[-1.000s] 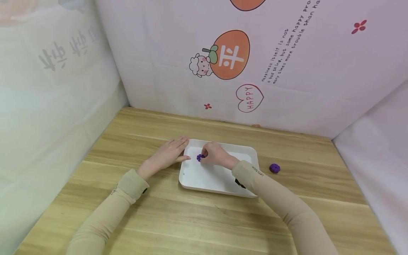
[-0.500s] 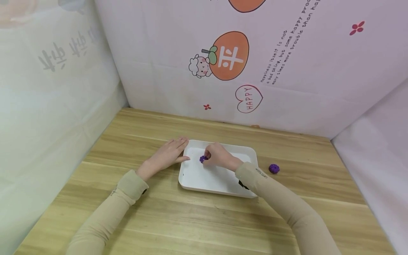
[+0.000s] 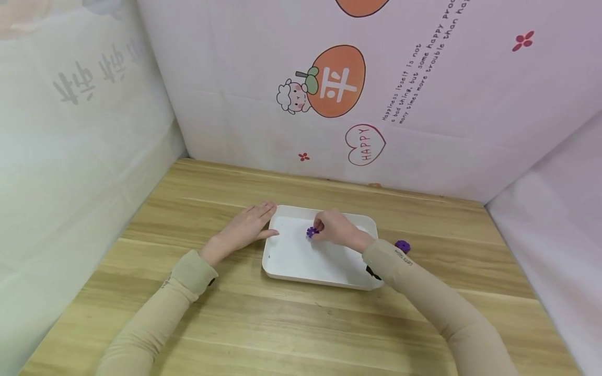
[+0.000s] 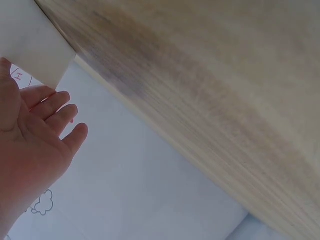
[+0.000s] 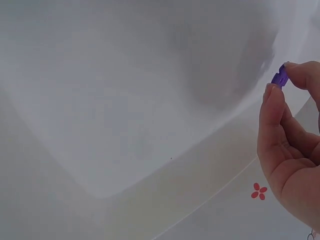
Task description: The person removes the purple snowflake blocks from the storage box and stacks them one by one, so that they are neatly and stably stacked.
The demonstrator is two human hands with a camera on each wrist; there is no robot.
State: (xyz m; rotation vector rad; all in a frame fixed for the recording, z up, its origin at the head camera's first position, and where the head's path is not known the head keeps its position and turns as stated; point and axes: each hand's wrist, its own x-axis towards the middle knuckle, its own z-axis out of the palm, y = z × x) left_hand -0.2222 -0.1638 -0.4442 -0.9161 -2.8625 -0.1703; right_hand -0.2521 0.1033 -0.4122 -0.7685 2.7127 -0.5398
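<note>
My left hand (image 3: 245, 233) rests at the left rim of a shallow white tray (image 3: 291, 263), fingers nearly straight and the thumb reaching over the rim. In the left wrist view the fingers (image 4: 62, 112) are spread loosely beside the tray's corner (image 4: 37, 45). Above the tray floor, my right hand (image 3: 339, 230) pinches a small purple notched disc (image 3: 312, 233), like a snowflake building piece, between thumb and fingers. The right wrist view shows this disc (image 5: 280, 77) edge-on at the fingertips. On the table right of the tray lies a purple stack of similar discs (image 3: 403, 246), partly behind the right sleeve.
The tray stands on a wood-grain table (image 3: 291, 329). A white printed cloth (image 3: 244, 94) rises behind the table, with more white cloth along the left side (image 3: 89, 172) and right side (image 3: 559, 209).
My right hand has moved to the right over the tray, carrying the purple disc along, and the disc has turned. The left hand stays at the tray's left rim.
</note>
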